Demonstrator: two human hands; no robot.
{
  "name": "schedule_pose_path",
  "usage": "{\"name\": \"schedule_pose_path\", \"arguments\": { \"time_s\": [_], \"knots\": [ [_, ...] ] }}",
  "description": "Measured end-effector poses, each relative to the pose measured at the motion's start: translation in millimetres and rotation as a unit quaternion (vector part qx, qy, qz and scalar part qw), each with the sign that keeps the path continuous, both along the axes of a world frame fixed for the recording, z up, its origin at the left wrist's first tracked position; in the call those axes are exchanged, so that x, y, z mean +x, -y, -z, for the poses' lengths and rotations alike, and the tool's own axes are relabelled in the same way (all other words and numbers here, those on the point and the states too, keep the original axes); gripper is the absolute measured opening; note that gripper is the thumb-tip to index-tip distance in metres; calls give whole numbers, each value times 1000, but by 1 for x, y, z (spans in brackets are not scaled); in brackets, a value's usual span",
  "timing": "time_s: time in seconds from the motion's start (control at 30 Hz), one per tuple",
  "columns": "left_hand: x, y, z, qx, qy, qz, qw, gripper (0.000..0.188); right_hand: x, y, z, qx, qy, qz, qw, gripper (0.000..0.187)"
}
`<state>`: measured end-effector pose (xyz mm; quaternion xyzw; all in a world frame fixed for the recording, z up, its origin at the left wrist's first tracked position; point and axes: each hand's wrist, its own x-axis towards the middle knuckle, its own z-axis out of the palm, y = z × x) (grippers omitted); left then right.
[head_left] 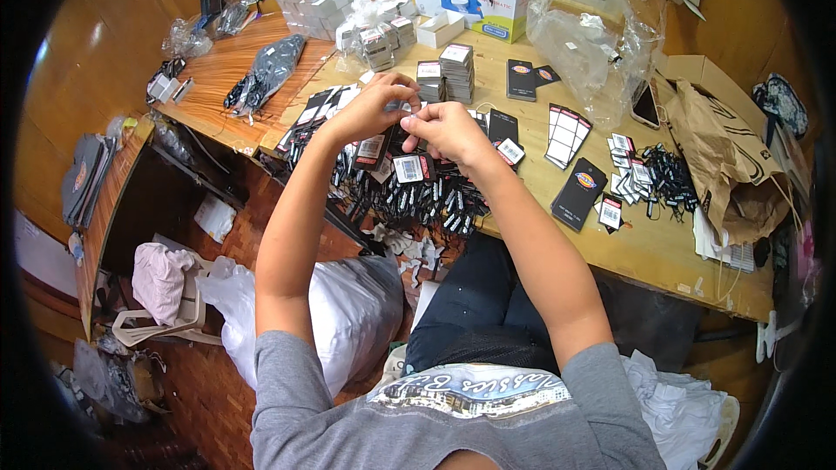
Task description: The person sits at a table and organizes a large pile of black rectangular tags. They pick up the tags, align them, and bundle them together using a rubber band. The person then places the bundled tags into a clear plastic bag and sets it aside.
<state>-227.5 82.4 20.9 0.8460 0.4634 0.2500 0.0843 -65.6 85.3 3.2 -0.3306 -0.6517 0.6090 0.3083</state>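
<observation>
My left hand (376,111) and my right hand (448,130) meet fingertip to fingertip above the near edge of the table. Both are closed in a pinch; what lies between the fingers is too small and covered to make out. Just beneath them are a black hang tag (370,151) with a white label and a hang tag (407,169) with a barcode sticker. I cannot tell whether either hangs from my fingers. Below spreads a thick heap of black tag strings (427,205) with small plastic ends, drooping over the table edge. Another black tag (503,126) lies beside my right hand.
Right of my hands lie fanned label cards (566,135), a large black tag (578,195) and a bundle of strings (666,178). Stacked tags (456,71), a printed carton (479,7) and a clear bag (596,43) stand farther back. A brown paper bag (727,157) sits far right.
</observation>
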Motion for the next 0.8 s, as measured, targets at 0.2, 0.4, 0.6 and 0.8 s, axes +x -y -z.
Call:
{"name": "schedule_pose_path", "arguments": {
  "time_s": [0.2, 0.4, 0.6, 0.8],
  "knots": [
    [-6, 0, 14, -31, 99, 38, 994, 18, 9, 17, 4, -270, -197, -85, 939, 14],
    [1, -7, 50, 91, 95, -79, 988, 29, 25, 58, 12, -279, -240, -123, 922, 25],
    [-1, -14, 50, 120, 178, -143, 966, 25, 35, 121, 36, -301, -208, -193, 911, 33],
    [8, -9, 46, 166, 151, -253, 941, 28, 28, 133, 62, -286, -132, -199, 928, 36]
  ]
}}
